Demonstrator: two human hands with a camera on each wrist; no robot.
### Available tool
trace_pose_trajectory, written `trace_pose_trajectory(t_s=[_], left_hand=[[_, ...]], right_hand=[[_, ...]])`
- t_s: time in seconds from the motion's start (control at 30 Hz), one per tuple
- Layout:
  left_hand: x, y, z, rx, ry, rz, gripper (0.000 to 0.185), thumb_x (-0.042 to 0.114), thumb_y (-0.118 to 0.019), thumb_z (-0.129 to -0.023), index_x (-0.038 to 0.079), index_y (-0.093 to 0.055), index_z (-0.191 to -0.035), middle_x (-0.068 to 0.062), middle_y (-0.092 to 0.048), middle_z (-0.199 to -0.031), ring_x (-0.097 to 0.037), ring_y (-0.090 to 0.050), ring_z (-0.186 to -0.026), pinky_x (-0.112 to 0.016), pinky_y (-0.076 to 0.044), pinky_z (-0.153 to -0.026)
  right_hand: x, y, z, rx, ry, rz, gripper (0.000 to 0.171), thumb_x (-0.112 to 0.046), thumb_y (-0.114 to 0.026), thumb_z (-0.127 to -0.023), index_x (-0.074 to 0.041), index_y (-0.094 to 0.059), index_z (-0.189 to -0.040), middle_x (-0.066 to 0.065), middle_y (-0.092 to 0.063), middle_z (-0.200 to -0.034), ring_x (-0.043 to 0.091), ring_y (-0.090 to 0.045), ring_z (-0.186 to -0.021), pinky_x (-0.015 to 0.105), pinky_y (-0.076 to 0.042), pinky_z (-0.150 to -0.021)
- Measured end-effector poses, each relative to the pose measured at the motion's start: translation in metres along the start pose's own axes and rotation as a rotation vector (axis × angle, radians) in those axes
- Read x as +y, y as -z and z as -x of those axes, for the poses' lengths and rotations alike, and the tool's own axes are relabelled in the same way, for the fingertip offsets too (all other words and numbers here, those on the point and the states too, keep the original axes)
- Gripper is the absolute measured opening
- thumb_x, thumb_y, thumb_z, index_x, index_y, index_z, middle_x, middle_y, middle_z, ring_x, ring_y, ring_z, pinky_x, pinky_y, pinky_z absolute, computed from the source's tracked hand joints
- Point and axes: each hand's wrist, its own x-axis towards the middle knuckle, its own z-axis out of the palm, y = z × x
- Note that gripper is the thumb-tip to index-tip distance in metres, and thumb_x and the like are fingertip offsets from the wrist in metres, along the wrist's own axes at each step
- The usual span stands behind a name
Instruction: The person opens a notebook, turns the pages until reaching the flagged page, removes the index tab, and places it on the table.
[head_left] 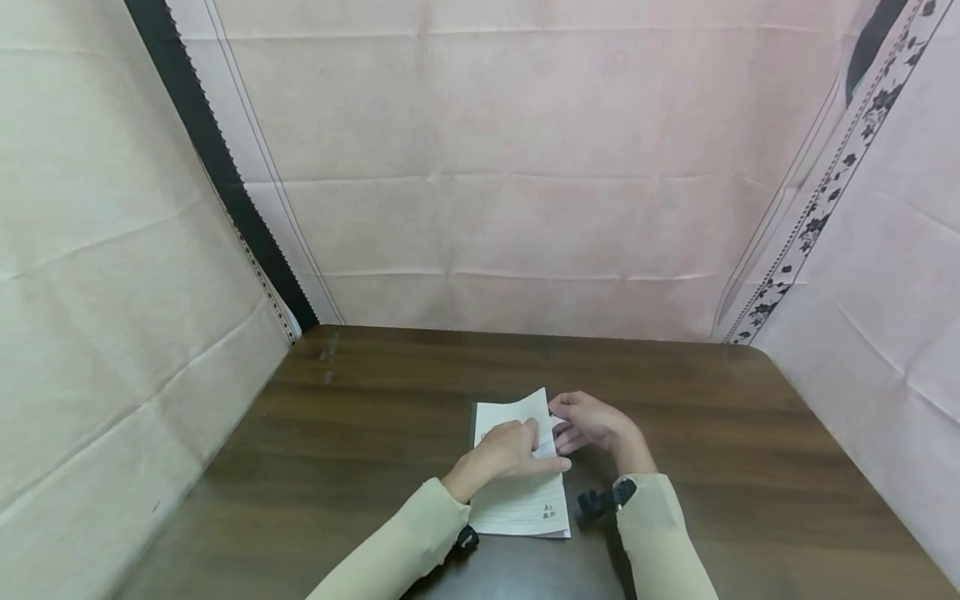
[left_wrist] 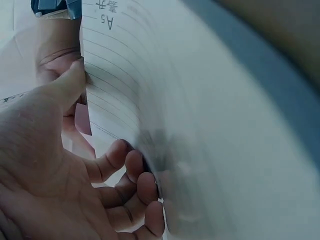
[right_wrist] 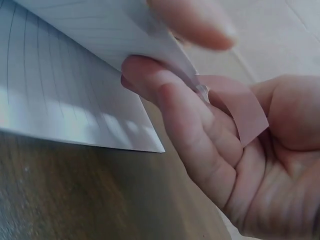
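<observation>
A lined notebook (head_left: 517, 504) with "A5" printed near a lower corner lies on the table, its top page lifting at the upper right corner. My left hand (head_left: 510, 450) rests over it with fingers loosely bent and thumb stretched across the right edge. In the left wrist view its fingertips (left_wrist: 147, 187) touch the paper. At the notebook's right edge, my right hand (head_left: 592, 423) holds a small pink paper strip (right_wrist: 245, 107), which curls over the fingers from the page edge. Some of its fingers (right_wrist: 150, 75) reach under the raised lined page (right_wrist: 90, 35).
The brown wooden table (head_left: 360, 442) extends around the notebook. Pale creased cloth (head_left: 525, 167) hangs behind it and at both sides. A dark wrist camera (head_left: 600, 502) sits at the right cuff.
</observation>
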Motion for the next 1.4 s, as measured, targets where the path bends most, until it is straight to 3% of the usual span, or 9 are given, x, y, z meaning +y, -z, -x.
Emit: trace_pose_trajectory(t_s=[0.33,0.6,0.73,0.83,0.97,1.1,1.27,1.4], left_hand=[[0.000,0.003,-0.003,-0.020,0.031,0.059,0.059,0.070,-0.050,-0.070,0.014,-0.047,-0.086,0.001,-0.048,-0.066,-0.012,-0.045,-0.059,-0.024,-0.034,-0.051],[-0.011,0.014,-0.001,-0.104,0.007,0.231,0.044,0.060,-0.056,-0.074,0.017,-0.051,-0.081,0.003,-0.051,-0.067,-0.009,-0.047,-0.059,-0.025,-0.036,-0.051],[-0.021,0.020,-0.004,-0.132,-0.025,0.283,0.038,0.058,-0.056,-0.074,0.020,-0.057,-0.079,0.007,-0.052,-0.069,-0.007,-0.047,-0.062,-0.025,-0.038,-0.053],[-0.027,0.026,-0.003,-0.169,-0.050,0.380,0.034,0.052,-0.058,-0.076,0.019,-0.059,-0.077,0.006,-0.054,-0.069,-0.009,-0.048,-0.062,-0.027,-0.040,-0.053],[-0.033,0.034,-0.001,-0.224,-0.085,0.517,0.028,0.043,-0.059,-0.080,0.015,-0.057,-0.083,-0.002,-0.060,-0.074,-0.014,-0.054,-0.065,-0.033,-0.045,-0.056],[-0.037,0.040,-0.001,-0.230,-0.126,0.565,0.032,0.039,-0.058,-0.082,0.013,-0.052,-0.099,-0.007,-0.064,-0.084,-0.019,-0.061,-0.075,-0.037,-0.048,-0.064],[-0.040,0.048,0.001,-0.208,-0.187,0.551,0.053,0.038,-0.057,-0.083,0.023,-0.033,-0.128,-0.001,-0.061,-0.093,-0.016,-0.063,-0.078,-0.031,-0.048,-0.067],[-0.041,0.057,0.004,-0.157,-0.282,0.409,0.048,0.037,-0.053,-0.086,0.033,-0.035,-0.130,0.000,-0.057,-0.103,-0.012,-0.058,-0.086,-0.028,-0.046,-0.071]], right_hand=[[-0.001,0.003,-0.005,-0.023,-0.002,0.003,0.039,-0.034,-0.048,-0.091,-0.001,-0.048,-0.113,0.018,-0.062,-0.088,0.027,-0.064,-0.066,0.040,-0.051,-0.064],[0.008,0.009,-0.006,-0.015,0.013,0.018,0.043,-0.035,-0.052,-0.088,-0.001,-0.050,-0.113,0.016,-0.064,-0.089,0.030,-0.064,-0.075,0.039,-0.051,-0.067],[0.011,0.008,-0.007,0.005,0.005,0.050,0.042,-0.033,-0.058,-0.085,0.001,-0.053,-0.109,0.014,-0.063,-0.087,0.028,-0.064,-0.074,0.038,-0.051,-0.065],[0.012,0.006,-0.008,0.033,-0.007,0.095,0.040,-0.031,-0.062,-0.082,0.000,-0.055,-0.105,0.012,-0.063,-0.084,0.026,-0.064,-0.072,0.038,-0.050,-0.064],[0.013,0.003,-0.009,0.059,-0.019,0.162,0.035,-0.029,-0.065,-0.080,-0.002,-0.057,-0.102,0.010,-0.063,-0.082,0.025,-0.063,-0.071,0.037,-0.050,-0.065],[0.014,0.003,-0.008,0.075,-0.018,0.190,0.035,-0.028,-0.065,-0.081,-0.003,-0.056,-0.103,0.010,-0.063,-0.085,0.024,-0.062,-0.072,0.036,-0.050,-0.067],[0.017,0.004,-0.007,0.081,-0.019,0.187,0.036,-0.029,-0.065,-0.080,-0.003,-0.055,-0.103,0.010,-0.063,-0.087,0.024,-0.062,-0.073,0.035,-0.050,-0.068],[0.017,0.004,-0.007,0.089,-0.023,0.186,0.037,-0.030,-0.066,-0.079,-0.004,-0.055,-0.103,0.010,-0.063,-0.087,0.024,-0.063,-0.073,0.035,-0.050,-0.068]])
